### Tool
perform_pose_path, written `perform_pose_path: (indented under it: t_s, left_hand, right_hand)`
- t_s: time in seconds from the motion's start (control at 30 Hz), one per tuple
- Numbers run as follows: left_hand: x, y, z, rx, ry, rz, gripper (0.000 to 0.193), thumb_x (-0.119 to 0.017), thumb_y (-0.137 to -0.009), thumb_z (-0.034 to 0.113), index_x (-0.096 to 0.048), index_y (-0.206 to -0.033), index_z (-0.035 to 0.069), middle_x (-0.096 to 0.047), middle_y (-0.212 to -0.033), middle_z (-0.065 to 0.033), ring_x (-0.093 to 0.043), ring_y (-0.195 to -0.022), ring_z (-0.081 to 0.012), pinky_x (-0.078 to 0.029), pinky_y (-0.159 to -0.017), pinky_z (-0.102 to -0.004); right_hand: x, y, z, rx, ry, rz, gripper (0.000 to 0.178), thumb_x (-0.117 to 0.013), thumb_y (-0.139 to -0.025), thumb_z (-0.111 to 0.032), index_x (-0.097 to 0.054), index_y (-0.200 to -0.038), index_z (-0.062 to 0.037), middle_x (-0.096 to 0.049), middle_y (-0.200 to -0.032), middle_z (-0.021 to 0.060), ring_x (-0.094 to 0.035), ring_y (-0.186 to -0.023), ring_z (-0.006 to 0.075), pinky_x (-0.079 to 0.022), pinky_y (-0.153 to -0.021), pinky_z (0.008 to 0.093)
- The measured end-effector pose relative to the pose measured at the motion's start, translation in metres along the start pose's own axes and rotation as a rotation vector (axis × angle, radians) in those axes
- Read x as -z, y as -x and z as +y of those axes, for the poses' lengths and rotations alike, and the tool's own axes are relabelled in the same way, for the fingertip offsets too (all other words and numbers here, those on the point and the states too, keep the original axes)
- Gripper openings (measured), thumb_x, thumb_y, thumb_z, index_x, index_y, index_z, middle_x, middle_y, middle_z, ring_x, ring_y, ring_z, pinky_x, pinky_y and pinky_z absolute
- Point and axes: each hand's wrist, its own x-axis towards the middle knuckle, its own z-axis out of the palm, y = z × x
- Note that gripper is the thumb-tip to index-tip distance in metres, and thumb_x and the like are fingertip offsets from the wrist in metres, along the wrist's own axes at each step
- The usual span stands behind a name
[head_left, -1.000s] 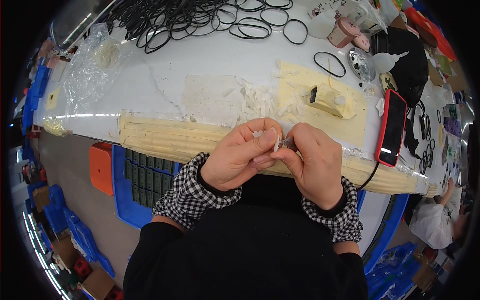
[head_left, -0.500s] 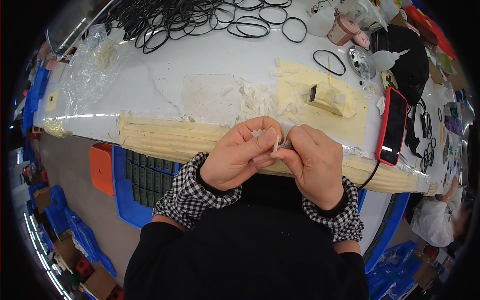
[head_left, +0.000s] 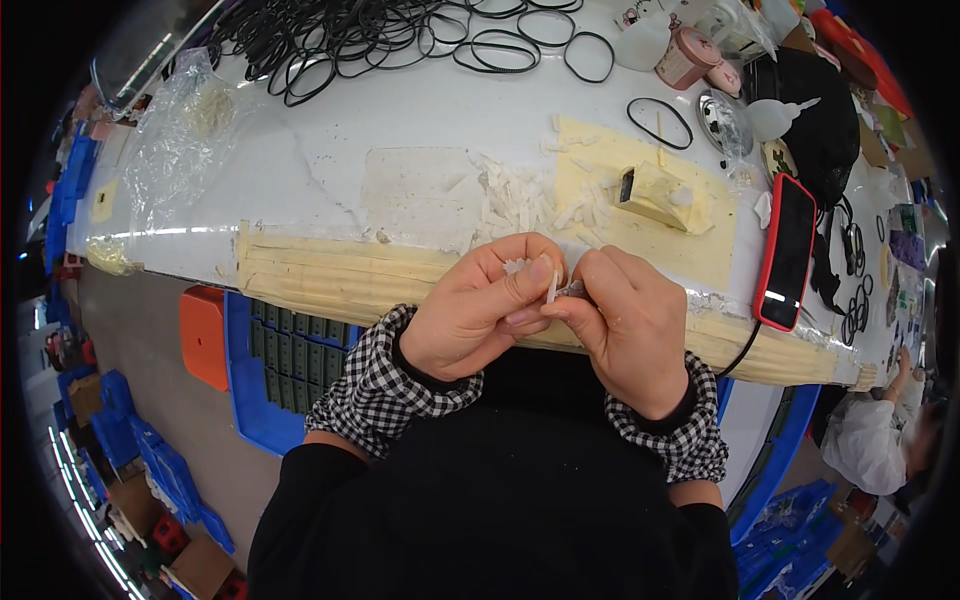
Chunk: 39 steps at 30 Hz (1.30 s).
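Both hands meet close together just over the table's front edge. My left hand [head_left: 480, 310] is closed, thumb against fingers, pinching a thin whitish strip [head_left: 552, 286]; a jagged white scrap [head_left: 515, 266] pokes out above its thumb. My right hand [head_left: 640, 320] pinches a small greyish piece [head_left: 574, 289] right beside the strip, its far end covered by the fingers. Whether the strip and the greyish piece are joined I cannot tell. Beyond the hands lie many loose white scraps [head_left: 510, 200] and a yellow-taped block [head_left: 660, 198] on a yellow sheet [head_left: 705, 255].
Black rubber loops [head_left: 340, 40] heap at the far side. A red-framed phone [head_left: 787, 255] with a cable lies at right, near a squeeze bottle [head_left: 775, 120]. Crumpled clear plastic [head_left: 190, 130] sits at left. Below are an orange stool [head_left: 204, 338] and a blue tray [head_left: 245, 400]. Another person [head_left: 865, 440] works at far right.
My hands and the small pieces between them stay almost exactly where they were. At the far right, the other person's arm has shifted slightly.
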Motion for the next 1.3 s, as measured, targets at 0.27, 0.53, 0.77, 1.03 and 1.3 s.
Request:
perform_pose_path:
  t_s: [0.27, 0.53, 0.77, 1.03, 1.3]
  left_hand:
    - [0.0, 0.0, 0.0, 0.002, -0.001, -0.006, 0.021, -0.049, -0.098, 0.025, -0.047, -0.093, 0.004, -0.043, -0.076, 0.0017, -0.032, -0.056, -0.0013, -0.028, -0.051, -0.016]
    - [0.0, 0.0, 0.0, -0.002, -0.035, 0.006, 0.02, -0.049, -0.098, 0.025, -0.047, -0.091, 0.005, -0.044, -0.081, 0.0004, -0.032, -0.057, -0.0017, -0.028, -0.052, -0.0165]
    - [0.002, 0.002, 0.013, -0.146, -0.066, 0.102, 0.018, -0.042, -0.098, 0.023, -0.045, -0.093, 0.005, -0.047, -0.086, -0.0049, -0.037, -0.057, -0.0046, -0.03, -0.051, -0.018]
    - [0.014, 0.003, 0.018, -0.182, 0.118, 0.098, 0.021, -0.036, -0.098, 0.019, -0.049, -0.092, 0.002, -0.052, -0.086, -0.0067, -0.038, -0.058, -0.0069, -0.03, -0.054, -0.0215]
    - [0.013, 0.003, 0.017, -0.185, -0.016, 0.155, 0.02, -0.039, -0.1, 0.022, -0.048, -0.097, 0.004, -0.048, -0.085, -0.0041, -0.037, -0.057, -0.005, -0.03, -0.052, -0.0185]
  right_hand:
    - [0.0, -0.001, -0.001, -0.007, -0.003, 0.018, 0.035, -0.065, -0.078, -0.042, -0.053, -0.075, -0.01, -0.049, -0.064, 0.0038, -0.055, -0.058, 0.0219, -0.043, -0.049, 0.0322]
    - [0.003, -0.001, 0.001, 0.014, -0.029, -0.021, 0.034, -0.067, -0.078, -0.04, -0.053, -0.076, -0.0086, -0.051, -0.065, 0.0037, -0.055, -0.056, 0.0214, -0.043, -0.048, 0.0313]
    - [0.011, 0.0, 0.016, -0.172, -0.147, 0.095, 0.018, -0.071, -0.078, -0.019, -0.06, -0.084, -0.0061, -0.055, -0.07, 0.0057, -0.058, -0.06, 0.0214, -0.045, -0.051, 0.0298]
    - [-0.005, 0.001, 0.021, -0.13, -0.045, -0.005, 0.01, -0.067, -0.079, -0.009, -0.062, -0.088, -0.0099, -0.054, -0.08, 0.0043, -0.059, -0.064, 0.0222, -0.046, -0.055, 0.0327]
    - [-0.008, -0.005, 0.022, -0.113, 0.067, -0.05, 0.016, -0.068, -0.079, -0.011, -0.055, -0.086, -0.0041, -0.052, -0.079, 0.0074, -0.057, -0.063, 0.0254, -0.045, -0.054, 0.0348]
